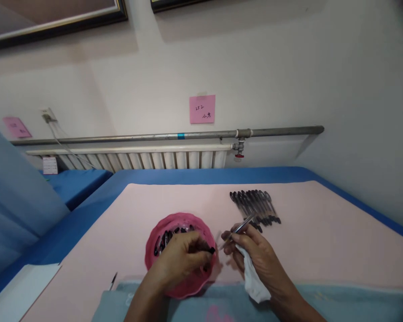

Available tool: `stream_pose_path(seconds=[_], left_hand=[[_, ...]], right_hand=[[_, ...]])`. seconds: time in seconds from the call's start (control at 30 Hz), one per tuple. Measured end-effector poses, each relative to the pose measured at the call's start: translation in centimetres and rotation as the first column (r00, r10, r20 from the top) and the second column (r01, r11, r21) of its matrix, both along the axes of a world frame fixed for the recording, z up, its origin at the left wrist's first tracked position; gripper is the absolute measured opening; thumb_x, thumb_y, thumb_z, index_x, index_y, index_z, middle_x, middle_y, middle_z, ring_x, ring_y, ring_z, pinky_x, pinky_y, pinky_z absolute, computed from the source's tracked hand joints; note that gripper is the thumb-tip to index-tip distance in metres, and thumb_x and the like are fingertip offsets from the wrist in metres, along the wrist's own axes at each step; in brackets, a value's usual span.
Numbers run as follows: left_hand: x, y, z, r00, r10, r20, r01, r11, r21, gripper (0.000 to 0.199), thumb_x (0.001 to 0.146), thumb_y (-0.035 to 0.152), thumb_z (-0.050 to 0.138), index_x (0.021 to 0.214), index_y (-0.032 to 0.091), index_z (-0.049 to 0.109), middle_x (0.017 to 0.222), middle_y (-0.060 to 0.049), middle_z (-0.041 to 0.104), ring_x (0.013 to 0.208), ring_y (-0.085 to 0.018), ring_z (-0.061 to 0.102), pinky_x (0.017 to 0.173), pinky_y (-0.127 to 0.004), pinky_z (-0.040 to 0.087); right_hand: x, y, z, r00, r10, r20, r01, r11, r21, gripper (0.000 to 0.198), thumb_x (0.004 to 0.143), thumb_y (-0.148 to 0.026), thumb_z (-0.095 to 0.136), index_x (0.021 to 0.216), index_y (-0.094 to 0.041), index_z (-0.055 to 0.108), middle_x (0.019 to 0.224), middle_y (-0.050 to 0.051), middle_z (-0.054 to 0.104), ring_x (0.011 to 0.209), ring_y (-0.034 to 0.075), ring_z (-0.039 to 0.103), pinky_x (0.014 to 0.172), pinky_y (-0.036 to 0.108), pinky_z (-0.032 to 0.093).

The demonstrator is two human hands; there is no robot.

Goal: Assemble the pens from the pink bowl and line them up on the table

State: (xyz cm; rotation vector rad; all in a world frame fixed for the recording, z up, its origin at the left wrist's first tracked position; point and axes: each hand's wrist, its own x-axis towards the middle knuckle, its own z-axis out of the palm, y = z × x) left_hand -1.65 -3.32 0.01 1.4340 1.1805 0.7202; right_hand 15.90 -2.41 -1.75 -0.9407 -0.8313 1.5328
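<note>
Over the pink bowl [151, 264], my left hand [179, 259] pinches a small black piece [212, 250] that looks like a pen cap. Black pen caps [166, 238] lie in the bowl, partly hidden by that hand. To the right of the bowl, my right hand [255, 250] holds an uncapped clear pen [243, 223], tilted with one end toward the left hand. A white tissue [253, 279] hangs from the same hand's palm. Behind it, several capped black pens [257, 205] lie side by side in a row.
A pink sheet [322, 237] covers the blue table [208, 175]. A single pen part [113, 281] lies at front left, near a white sheet of paper [23, 286]. Blue-green cloth [349, 302] runs along the front edge. A radiator [174, 158] and pipe [130, 137] line the wall.
</note>
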Motion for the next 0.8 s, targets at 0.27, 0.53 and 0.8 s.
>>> stream_pose_path(seconds=[0.27, 0.53, 0.8], left_hand=[[0.54, -0.08, -0.2, 0.985, -0.003, 0.171, 0.014, 0.998, -0.064, 0.005, 0.066, 0.018, 0.056, 0.067, 0.017, 0.051, 0.058, 0.001, 0.06, 0.053, -0.011, 0.055, 0.054, -0.024, 0.04], [0.5, -0.02, -0.83, 0.993, 0.005, 0.116, -0.001, 0.999, -0.034, 0.006, 0.067, 0.019, 0.056, 0.067, 0.016, 0.051, 0.06, 0.0, 0.06, 0.056, -0.011, 0.056, 0.055, -0.024, 0.041], [0.92, 0.01, -0.6, 0.974, 0.033, 0.224, -0.004, 0.991, -0.132, 0.013, 0.064, 0.023, 0.06, 0.069, 0.016, 0.05, 0.056, 0.002, 0.059, 0.048, -0.01, 0.053, 0.051, -0.024, 0.041]], right_hand=[[-0.38, -0.36, 0.19, 1.0, -0.01, -0.013, 0.01, 1.0, 0.01, 0.017, 0.069, -0.025, 0.068, 0.078, -0.019, 0.055, 0.066, 0.0, 0.065, 0.056, 0.013, 0.059, 0.046, 0.02, 0.035], [-0.33, -0.47, -0.11, 0.997, 0.036, 0.063, -0.04, 0.997, 0.059, 0.016, 0.071, -0.028, 0.065, 0.077, -0.02, 0.054, 0.059, -0.001, 0.063, 0.054, 0.013, 0.057, 0.048, 0.022, 0.036], [-0.13, -0.38, -0.09, 0.992, 0.013, 0.126, -0.02, 0.998, 0.053, 0.017, 0.071, -0.03, 0.065, 0.077, -0.02, 0.054, 0.067, 0.0, 0.066, 0.056, 0.014, 0.059, 0.048, 0.021, 0.036]])
